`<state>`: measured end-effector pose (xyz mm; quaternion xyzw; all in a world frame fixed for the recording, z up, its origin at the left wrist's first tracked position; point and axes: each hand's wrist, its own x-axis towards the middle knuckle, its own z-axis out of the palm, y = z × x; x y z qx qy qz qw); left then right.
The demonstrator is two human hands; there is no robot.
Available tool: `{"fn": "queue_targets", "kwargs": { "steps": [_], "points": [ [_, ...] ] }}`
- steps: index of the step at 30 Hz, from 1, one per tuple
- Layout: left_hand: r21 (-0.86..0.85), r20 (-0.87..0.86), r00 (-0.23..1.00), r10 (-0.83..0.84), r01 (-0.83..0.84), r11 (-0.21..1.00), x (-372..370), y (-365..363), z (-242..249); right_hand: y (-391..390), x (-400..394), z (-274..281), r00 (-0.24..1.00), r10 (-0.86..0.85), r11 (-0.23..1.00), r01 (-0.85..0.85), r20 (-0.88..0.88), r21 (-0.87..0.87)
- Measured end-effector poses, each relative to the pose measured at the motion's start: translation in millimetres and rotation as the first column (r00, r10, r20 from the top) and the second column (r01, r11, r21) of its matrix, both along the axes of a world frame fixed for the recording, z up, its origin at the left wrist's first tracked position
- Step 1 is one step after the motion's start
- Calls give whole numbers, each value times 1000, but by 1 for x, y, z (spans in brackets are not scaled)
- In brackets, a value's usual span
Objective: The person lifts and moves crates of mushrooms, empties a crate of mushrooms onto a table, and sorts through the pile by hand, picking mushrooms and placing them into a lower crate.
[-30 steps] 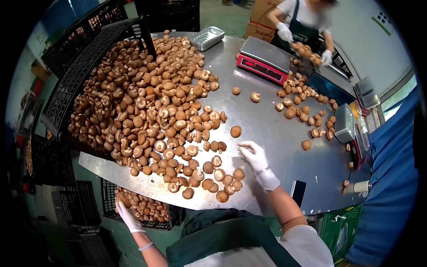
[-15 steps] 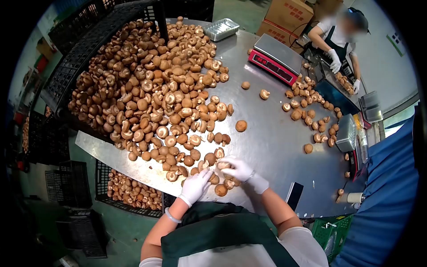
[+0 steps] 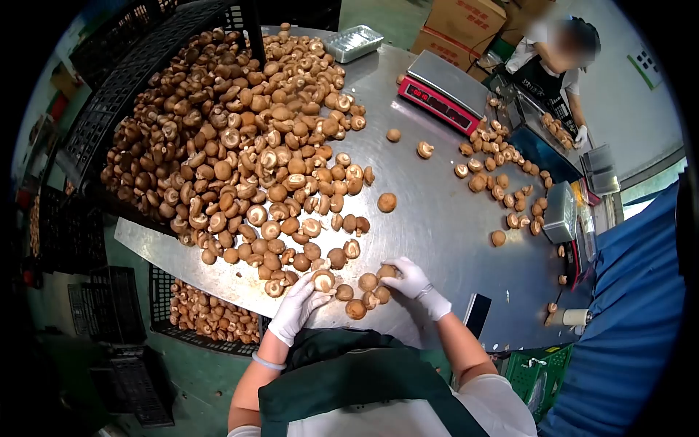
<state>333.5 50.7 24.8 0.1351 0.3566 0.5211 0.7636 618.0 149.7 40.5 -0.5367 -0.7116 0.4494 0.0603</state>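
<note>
My left hand point(image 3: 295, 310), in a white glove, grips a shiitake mushroom point(image 3: 322, 280) whose pale gilled underside faces up. At the right, my gloved right hand point(image 3: 412, 281) has thumb and fingers around another brown shiitake point(image 3: 386, 272). Between the hands a small group of loose shiitakes point(image 3: 355, 309) lies on the metal table point(image 3: 437, 247). Just beyond my left hand begins the large heap of shiitakes point(image 3: 240, 153), spilling from a tipped black crate point(image 3: 120, 109).
A red scale point(image 3: 440, 102) and a clear plastic tray point(image 3: 354, 44) stand at the back. More mushrooms point(image 3: 498, 193) are scattered to the right. A phone point(image 3: 477, 315) lies near the front edge. Across the table is a co-worker point(image 3: 542, 76). A filled crate point(image 3: 215, 317) sits below left.
My hands have moved apart, the right one outward to the right. The left hand now holds a gill-side-up mushroom. The co-worker's raised hand has dropped from sight.
</note>
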Motion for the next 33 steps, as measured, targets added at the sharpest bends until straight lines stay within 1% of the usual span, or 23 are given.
{"fn": "queue_targets", "kwargs": {
  "steps": [1,2,4,5,7,10,13,14,17,18,20,21,22,24,25,26,27,28,29,30,31,32,33],
  "points": [
    [-6,88,996,12,-12,1000,0,-1,2,3,9,-5,973,-76,976,29,-216,-215],
    [-13,174,985,24,-22,1000,-1,-1,6,3,11,-3,973,-74,976,26,-217,-217],
    [24,215,977,-5,-1,1000,-2,-1,11,3,15,1,784,-240,882,-71,-573,-466],
    [2,226,974,15,-16,1000,0,0,13,-2,8,11,671,-353,820,-114,-652,-561],
    [-16,241,970,36,-34,999,4,1,18,-9,-7,25,625,-399,802,-118,-671,-586],
    [-20,87,995,49,-47,999,5,-2,35,-15,-26,22,531,-471,760,-162,-704,-630],
    [212,-132,981,140,-110,971,13,-2,46,-19,-47,15,417,-555,698,-238,-720,-676],
    [260,-294,944,151,-73,963,12,-4,49,-21,-57,14,415,-555,696,-243,-721,-675],
    [337,-441,875,198,-43,940,17,-5,59,-26,-82,11,431,-532,635,-365,-728,-681],
    [388,-640,737,216,67,919,18,-6,58,-33,-95,4,370,-579,657,-316,-727,-684],
    [401,-879,388,277,288,870,18,-5,67,-39,-115,-3,447,-661,579,-208,-603,-789],
    [417,-878,372,300,289,862,19,-5,64,-41,-119,-2,438,-650,618,-169,-621,-767],
    [433,-876,359,322,291,853,19,-6,59,-38,-120,0,484,-687,575,-94,-542,-812],
    [456,-874,304,379,246,855,14,-8,63,-24,-103,-14,310,-728,437,-477,-611,-763],
    [466,-882,205,423,253,848,7,-9,53,-13,-95,-21,258,-775,456,-403,-577,-794],
    [459,-883,217,417,211,863,2,-10,50,4,-82,-7,315,-771,460,-327,-554,-826],
    [450,-884,221,412,166,877,-4,-12,46,18,-71,2,251,-816,488,-182,-521,-853],
    [440,-885,225,407,120,890,-8,-15,42,35,-56,12,139,-902,422,77,-409,-903],
    [421,-863,315,395,18,907,-10,-18,40,58,-33,14,89,-910,414,123,-405,-902],
    [396,-868,325,375,-3,918,-13,-20,40,87,-3,7,-25,-856,509,133,-516,-850],
    [384,-869,336,364,-7,923,-14,-21,44,106,3,45,-278,-870,342,256,-407,-904],
    [371,-870,345,352,-12,929,-16,-22,46,141,52,0,-415,-694,553,214,-588,-805],
    [358,-895,285,344,-2,934,-17,-25,41,165,86,-4,-542,-604,496,318,-585,-808]
  ]
}}
